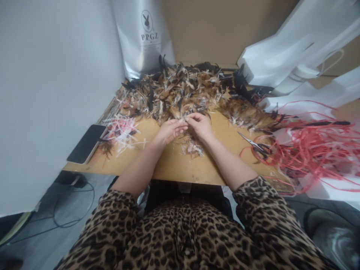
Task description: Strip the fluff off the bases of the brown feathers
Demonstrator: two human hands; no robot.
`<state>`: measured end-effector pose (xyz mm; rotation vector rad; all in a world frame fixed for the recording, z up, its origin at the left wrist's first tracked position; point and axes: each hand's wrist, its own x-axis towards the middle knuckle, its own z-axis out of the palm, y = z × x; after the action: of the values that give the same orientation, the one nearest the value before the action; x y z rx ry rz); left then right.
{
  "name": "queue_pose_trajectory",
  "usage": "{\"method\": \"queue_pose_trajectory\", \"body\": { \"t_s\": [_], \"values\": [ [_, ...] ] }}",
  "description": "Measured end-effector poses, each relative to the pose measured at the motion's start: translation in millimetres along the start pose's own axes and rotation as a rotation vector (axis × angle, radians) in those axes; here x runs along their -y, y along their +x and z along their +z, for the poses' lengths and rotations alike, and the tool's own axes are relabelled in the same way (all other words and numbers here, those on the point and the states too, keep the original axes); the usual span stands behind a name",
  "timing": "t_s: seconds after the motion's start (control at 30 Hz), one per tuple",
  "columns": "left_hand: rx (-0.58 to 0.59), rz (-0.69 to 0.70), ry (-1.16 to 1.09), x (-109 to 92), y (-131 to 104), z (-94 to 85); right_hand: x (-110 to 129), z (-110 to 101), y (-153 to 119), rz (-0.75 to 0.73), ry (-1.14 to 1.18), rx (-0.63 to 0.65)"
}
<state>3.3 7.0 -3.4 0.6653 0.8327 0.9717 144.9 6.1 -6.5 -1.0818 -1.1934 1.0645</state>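
While the left hand (172,129) and right hand (200,126) pinch, nearly closed, on a small indistinct piece (184,119), the feathers (168,88) beyond should prove light, soft, crushable, best gripped by quill.

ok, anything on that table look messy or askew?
Mainly the red strands: a loose tangle spilling past the right edge of the table. The scissors have their handles among them, so might snag. Pale scraps also lie scattered in front of the feather pile. No obvious damage.
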Motion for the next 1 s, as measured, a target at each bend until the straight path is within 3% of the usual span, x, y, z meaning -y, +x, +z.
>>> {"method": "queue_pose_trajectory", "body": {
  "t_s": [0.23,0.53,1.0],
  "values": [
    [0.002,0.031,0.049,0.8,-1.2,0.8,-1.4,1.3,-0.5,-0.043,-0.12,-0.004],
    [0.009,0.143,0.23,2.6,-1.7,-0.3,4.6,0.3,-2.0,0.042,-0.042,-0.035],
    [-0.009,0.136,0.187,1.9,-1.7,1.6,4.1,-4.2,2.0,0.031,-0.036,0.028]
  ]
}}
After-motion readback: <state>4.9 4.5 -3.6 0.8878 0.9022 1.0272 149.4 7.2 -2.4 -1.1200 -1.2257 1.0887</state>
